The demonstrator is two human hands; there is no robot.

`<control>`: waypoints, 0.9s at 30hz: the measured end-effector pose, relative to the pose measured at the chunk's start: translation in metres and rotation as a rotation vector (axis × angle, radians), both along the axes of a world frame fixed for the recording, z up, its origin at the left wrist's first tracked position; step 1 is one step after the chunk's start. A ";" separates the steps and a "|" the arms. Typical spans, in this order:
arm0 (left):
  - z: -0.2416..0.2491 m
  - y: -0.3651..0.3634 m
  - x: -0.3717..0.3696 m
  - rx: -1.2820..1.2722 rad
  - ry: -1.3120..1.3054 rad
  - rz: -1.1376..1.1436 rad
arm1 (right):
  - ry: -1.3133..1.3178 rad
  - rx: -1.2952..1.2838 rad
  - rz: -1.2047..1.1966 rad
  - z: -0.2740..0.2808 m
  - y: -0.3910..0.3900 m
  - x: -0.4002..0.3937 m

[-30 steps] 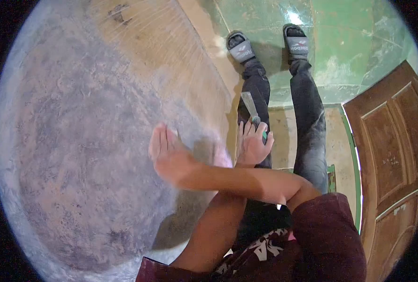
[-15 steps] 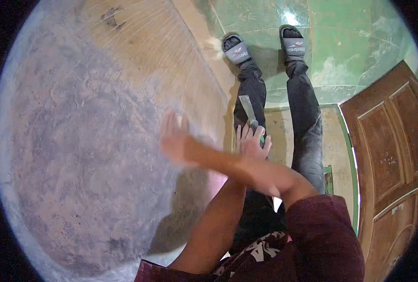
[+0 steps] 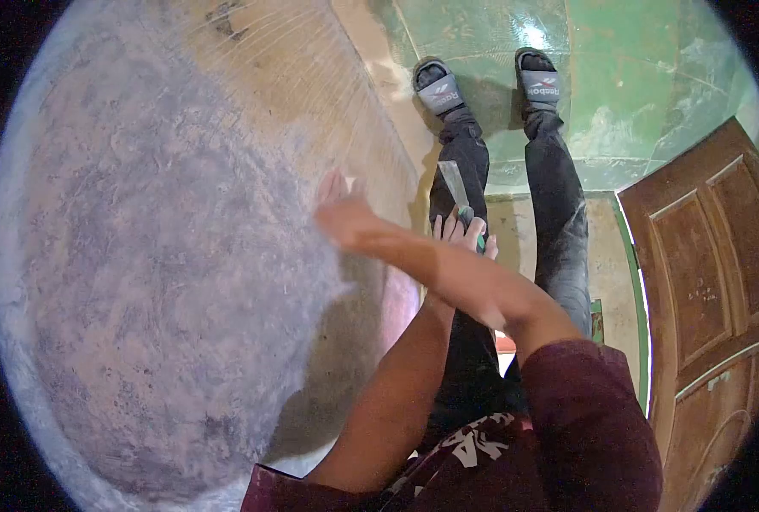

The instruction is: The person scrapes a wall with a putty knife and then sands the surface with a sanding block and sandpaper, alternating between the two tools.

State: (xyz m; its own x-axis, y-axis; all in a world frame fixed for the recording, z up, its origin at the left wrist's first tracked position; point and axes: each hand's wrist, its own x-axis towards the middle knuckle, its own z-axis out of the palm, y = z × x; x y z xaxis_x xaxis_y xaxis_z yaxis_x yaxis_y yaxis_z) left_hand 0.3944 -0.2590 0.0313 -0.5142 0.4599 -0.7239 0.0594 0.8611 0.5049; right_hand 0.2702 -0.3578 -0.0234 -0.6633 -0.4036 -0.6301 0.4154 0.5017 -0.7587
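Note:
A putty knife with a pale flat blade and a dark and green handle is in my left hand, in front of the trouser leg. The blade points up in the view, towards the feet. My right arm crosses over my left forearm. At its end, my right hand is at the mottled grey-pink wall surface. Its fingers are smeared by motion, and a small whitish patch shows between them. Whether it holds something cannot be made out.
Two feet in grey slippers stand on the green floor. A brown panelled wooden door is at the right. Bare tan wall with scratch lines adjoins the grey-pink area.
My right hand has moved a little to the right and up in the view, along the wall surface. My left hand still holds the putty knife and has shifted slightly.

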 end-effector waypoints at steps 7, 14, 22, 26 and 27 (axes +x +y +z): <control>0.001 0.002 -0.002 -0.041 0.008 0.002 | 0.340 0.128 -0.057 0.045 0.049 -0.011; 0.004 -0.001 0.001 -0.029 0.072 -0.016 | 0.252 0.058 0.137 0.079 0.037 -0.005; 0.002 0.000 -0.003 -0.040 0.026 -0.032 | 0.347 0.071 -0.084 0.046 0.053 -0.006; 0.003 0.002 -0.009 -0.026 0.014 -0.072 | 0.182 0.033 0.102 0.046 0.050 -0.014; -0.001 0.001 -0.007 -0.022 0.012 -0.073 | 0.180 0.036 0.102 0.059 0.045 -0.017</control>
